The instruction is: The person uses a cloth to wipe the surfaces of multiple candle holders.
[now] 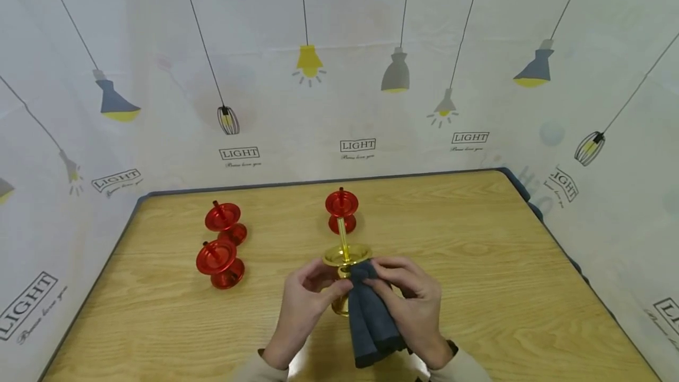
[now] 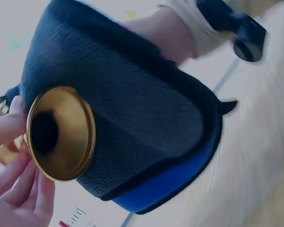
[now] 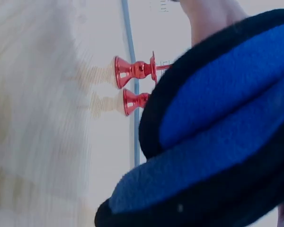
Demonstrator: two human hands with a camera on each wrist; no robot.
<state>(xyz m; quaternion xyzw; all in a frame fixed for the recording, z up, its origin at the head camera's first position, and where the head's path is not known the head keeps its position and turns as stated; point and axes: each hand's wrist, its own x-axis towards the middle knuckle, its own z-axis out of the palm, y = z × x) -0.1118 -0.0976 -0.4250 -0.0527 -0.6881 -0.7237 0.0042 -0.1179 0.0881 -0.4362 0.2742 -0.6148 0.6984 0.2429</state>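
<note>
Gold candlestick, glossy, wide-dished, hollow-based, was clasped by fingers of the left hand; the right hand pinched a slate-blue cloth.

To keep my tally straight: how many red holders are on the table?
3: the near left holder, the far left holder just behind it, and the middle holder beyond the gold one. The cloth could hide another.
</note>
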